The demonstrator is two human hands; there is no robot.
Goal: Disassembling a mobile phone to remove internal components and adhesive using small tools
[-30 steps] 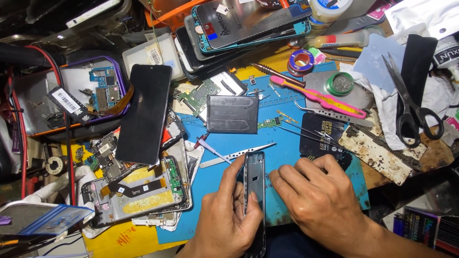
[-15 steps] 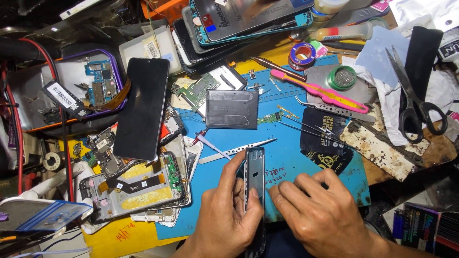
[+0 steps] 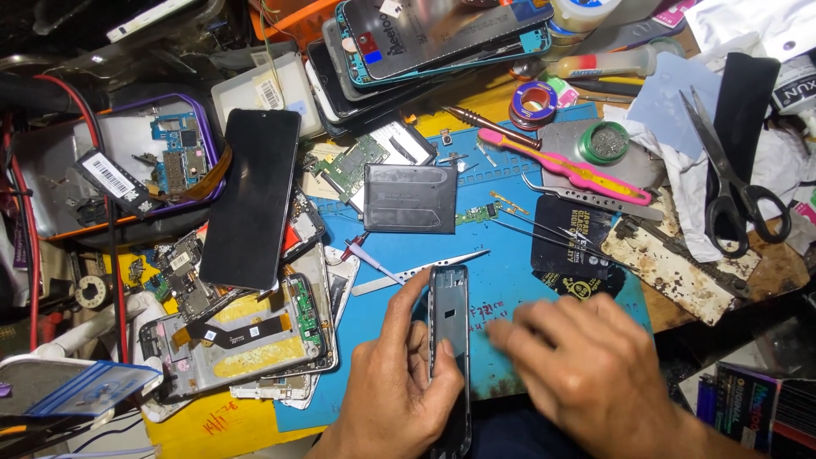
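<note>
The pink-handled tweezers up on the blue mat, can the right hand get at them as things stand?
Probably yes. The right hand is empty and hovers over the blue work mat, while the pink-handled tweezers lie uncovered farther up it. Only thin metal tweezers and a black sticker lie between, both flat.

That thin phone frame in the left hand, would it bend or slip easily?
The phone frame looks hollow and narrow, so probably light and somewhat flexible. The left hand holds it on edge, so it would likely tip if released.
</note>
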